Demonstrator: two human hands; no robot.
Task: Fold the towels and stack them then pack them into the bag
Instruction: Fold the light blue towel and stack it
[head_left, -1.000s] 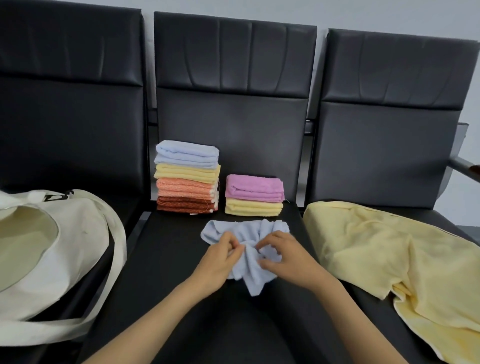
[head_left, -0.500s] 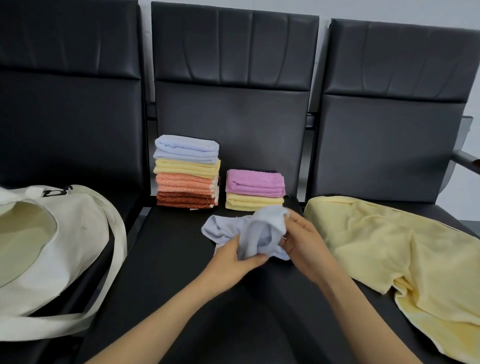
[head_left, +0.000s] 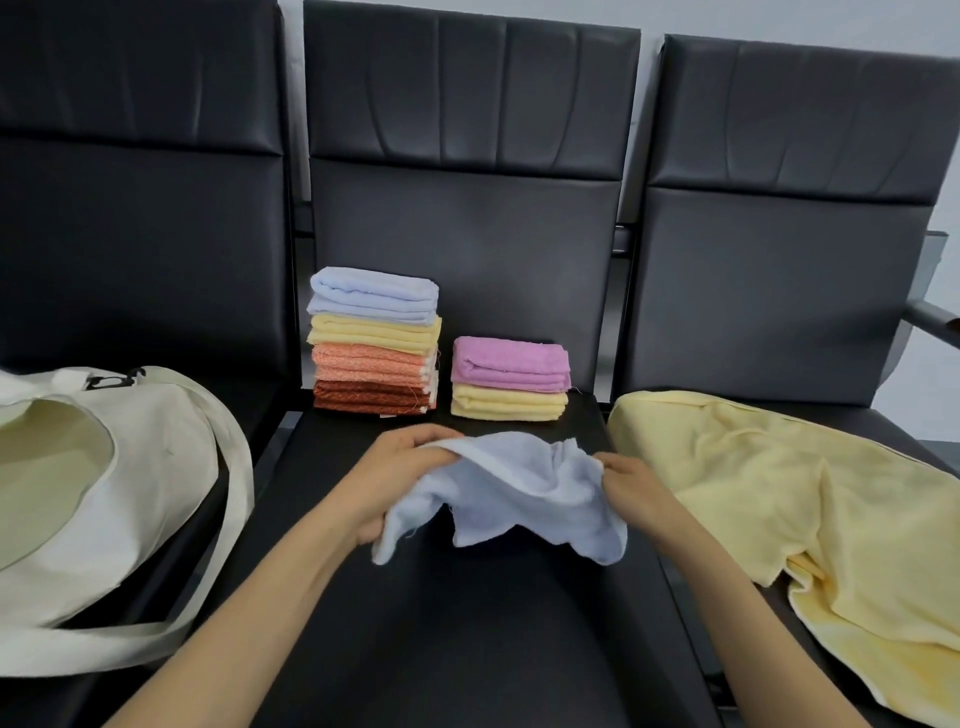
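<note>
Blue towel (head_left: 524, 488) crumpled, tote bag (head_left: 156, 499) open

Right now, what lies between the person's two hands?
In the head view, a crumpled light blue towel spans the gap: the left hand grips its left edge, the right hand pinches its right edge, above the black seat.

light blue towel (head_left: 519, 488): soft, fuzzy cloth
bag (head_left: 130, 499): plain cream cloth, matt
seats (head_left: 457, 623): black leather look, smooth, slight shine
big yellow towel (head_left: 779, 493): fluffy cloth
</note>
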